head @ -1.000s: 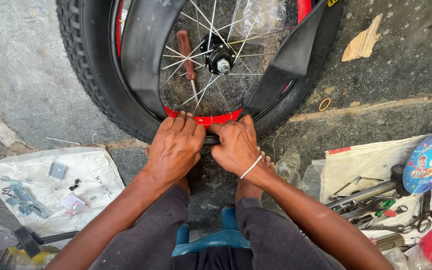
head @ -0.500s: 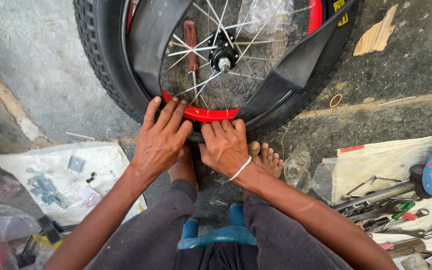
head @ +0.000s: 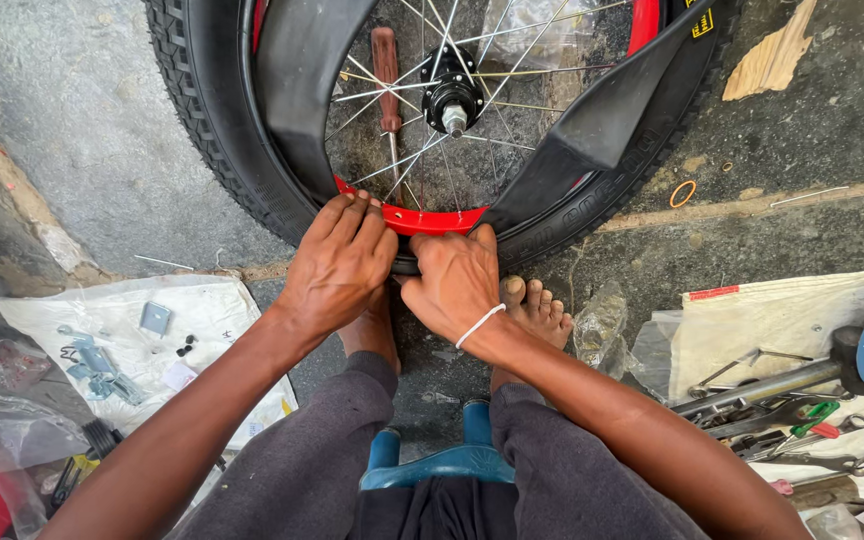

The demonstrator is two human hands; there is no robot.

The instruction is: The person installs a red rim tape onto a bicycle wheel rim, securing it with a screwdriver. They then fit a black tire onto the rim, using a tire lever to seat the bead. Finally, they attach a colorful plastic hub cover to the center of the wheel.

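Rough concrete floor (head: 82, 120) runs under everything, with a bicycle wheel (head: 452, 100) standing in the upper middle of the frame. My left hand (head: 337, 265) and right hand (head: 457, 280) sit side by side at the bottom of its red rim (head: 422, 220); my grip on both sides is pressed flat against the tyre (head: 202, 110) edge, fingers together, not wrapped around anything. Since a second ago my hands have barely shifted, only pushed tighter together, so the tyre edge here is being worked, not finished. Loose black inner tube (head: 602, 120) hangs inside the wheel at upper right. A screwdriver (head: 387, 80) lies behind the spokes. Tools (head: 782, 400) lie at lower right.
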